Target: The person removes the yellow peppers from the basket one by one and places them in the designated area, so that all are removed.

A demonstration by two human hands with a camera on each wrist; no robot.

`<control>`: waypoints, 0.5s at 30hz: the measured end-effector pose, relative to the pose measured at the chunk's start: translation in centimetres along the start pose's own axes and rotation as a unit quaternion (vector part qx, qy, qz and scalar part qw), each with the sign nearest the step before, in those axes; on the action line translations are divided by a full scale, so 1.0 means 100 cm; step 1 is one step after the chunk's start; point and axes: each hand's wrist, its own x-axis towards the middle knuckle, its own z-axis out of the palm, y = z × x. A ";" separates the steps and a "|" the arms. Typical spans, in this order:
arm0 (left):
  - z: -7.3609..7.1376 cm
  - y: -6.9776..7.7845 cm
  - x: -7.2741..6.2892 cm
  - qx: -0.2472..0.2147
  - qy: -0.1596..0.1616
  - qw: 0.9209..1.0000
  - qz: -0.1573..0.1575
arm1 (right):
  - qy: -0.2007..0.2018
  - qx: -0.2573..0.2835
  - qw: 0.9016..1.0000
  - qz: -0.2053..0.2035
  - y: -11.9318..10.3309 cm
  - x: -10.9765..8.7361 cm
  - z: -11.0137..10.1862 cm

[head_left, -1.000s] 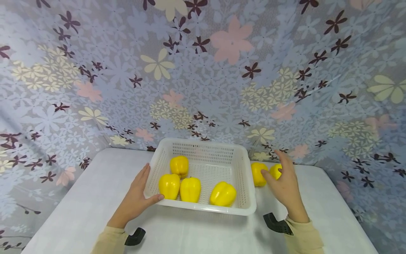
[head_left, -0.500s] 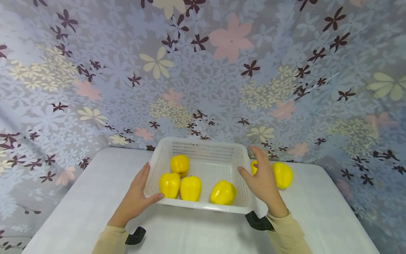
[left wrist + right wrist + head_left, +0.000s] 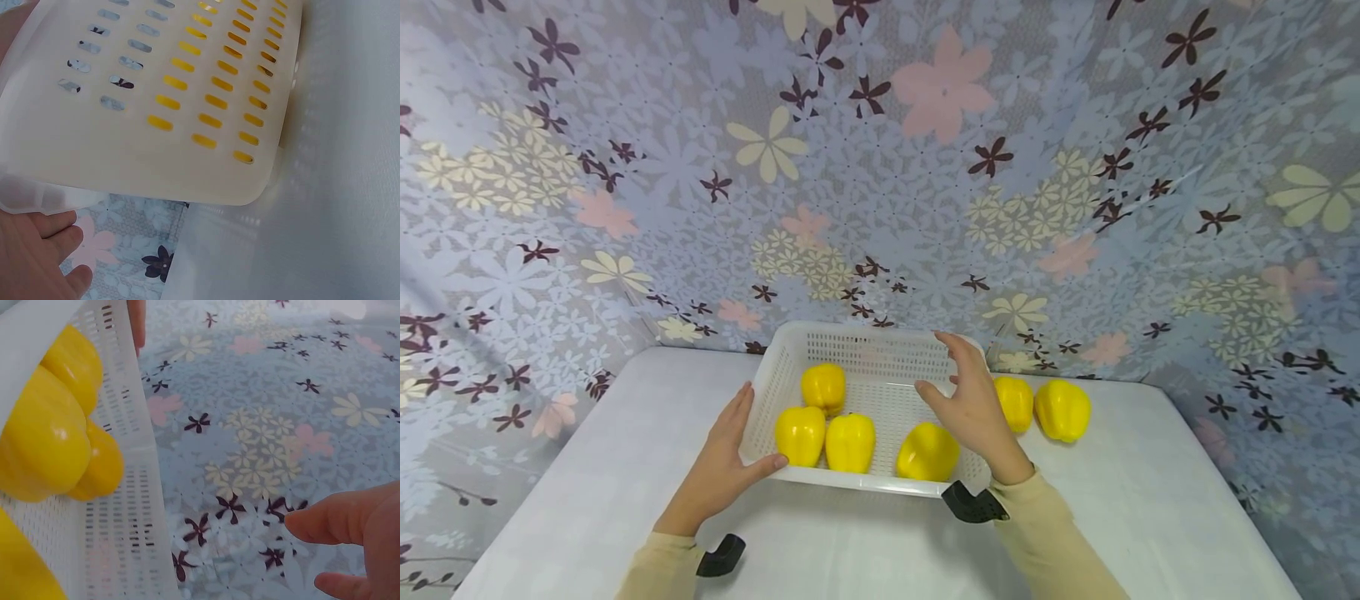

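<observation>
A white perforated plastic basket (image 3: 820, 475) stands on the table with several yellow bell peppers in it. Three of them, one marked here (image 3: 824, 388), cluster at its left; another bell pepper (image 3: 925, 460) lies near the front right. My left hand (image 3: 722, 471) grips the basket's front left corner, thumb on the front rim and fingers along the outer left side. In the left wrist view, its fingertips (image 3: 65, 240) show below the rim. Over the basket's right part, my right hand (image 3: 973, 408) has thumb and index finger spread apart and holds nothing.
Two more yellow bell peppers, a nearer one (image 3: 1015, 403) and one farther right (image 3: 1063, 410), lie outside the basket on the white-covered table (image 3: 1135, 483). A flower-patterned cloth (image 3: 880, 167) hangs right behind the basket. Each wrist wears a black mount (image 3: 973, 503).
My right hand has moved left from above the two bell peppers on the table to over the basket, leaving both uncovered. My left hand and the basket have stayed put.
</observation>
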 end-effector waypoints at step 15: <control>0.001 0.001 0.000 0.004 -0.001 1.000 -0.005 | -0.032 -0.002 0.999 0.008 -0.011 0.024 0.024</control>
